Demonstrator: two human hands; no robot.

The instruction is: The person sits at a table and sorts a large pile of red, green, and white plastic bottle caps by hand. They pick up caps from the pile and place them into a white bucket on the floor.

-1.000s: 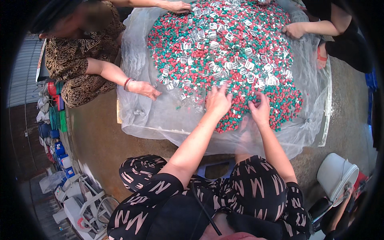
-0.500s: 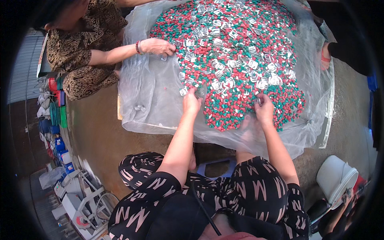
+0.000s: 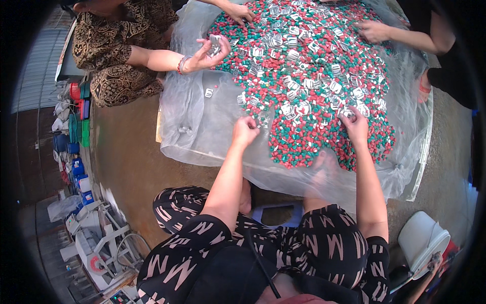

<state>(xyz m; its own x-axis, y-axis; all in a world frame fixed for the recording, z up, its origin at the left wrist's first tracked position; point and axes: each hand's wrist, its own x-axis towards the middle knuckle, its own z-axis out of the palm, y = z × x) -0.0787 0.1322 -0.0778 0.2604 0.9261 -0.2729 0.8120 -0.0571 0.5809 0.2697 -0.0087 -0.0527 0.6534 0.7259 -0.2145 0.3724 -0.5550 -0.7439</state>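
A broad heap of small red and green plastic pieces (image 3: 304, 147) lies on a sheer whitish net (image 3: 217, 137), with white slotted buckle-like pieces (image 3: 335, 87) scattered over it. My left hand (image 3: 246, 131) is at the heap's near-left edge, its fingers curled together; what they hold, if anything, is hidden. My right hand (image 3: 357, 126) reaches onto the heap's near right, thumb and fingers closing on a white slotted piece (image 3: 347, 111). One loose white slotted piece (image 3: 209, 92) rests on the net left of the heap.
At the left, a co-worker's upturned hand (image 3: 207, 53) holds several whitish pieces. Another person's hand (image 3: 374, 31) works from the right. A white bucket (image 3: 422, 243) stands at lower right, a blue stool (image 3: 276, 215) below me, and grey machinery (image 3: 96, 248) at lower left.
My right hand has moved farther up onto the heap, to the white pieces. My left hand has drawn slightly toward me. The co-worker's hand at left has lifted and turned up; another hand enters from the right.
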